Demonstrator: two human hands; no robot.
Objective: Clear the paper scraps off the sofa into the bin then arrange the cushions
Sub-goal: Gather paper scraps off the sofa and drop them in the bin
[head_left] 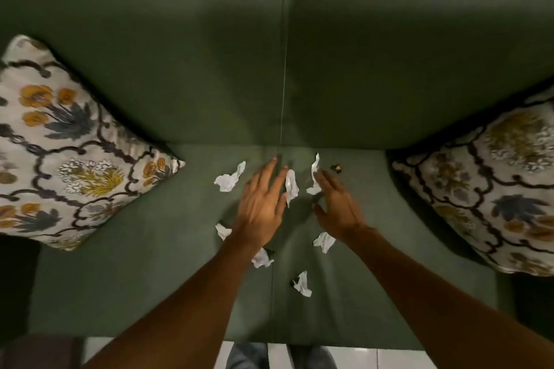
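Both arms reach over green sofa seat [120,293]. Left hand [260,207] and right hand [337,207] spread flat, fingers apart, among white crumpled paper scraps [229,178]. Floral cushion [60,144] at left end, second floral cushion [494,189] at right.

We stand before the sofa [389,293], whose seat lies below the backrest [180,39]. One cushion [66,144] leans at the seat's left end, another cushion [491,183] at its right. Between them, paper scraps [229,179] lie scattered on the seat around the central seam. Our left hand [260,207] and right hand [337,207] reach side by side over the rear scraps; other scraps lie nearer us, beside the forearms.
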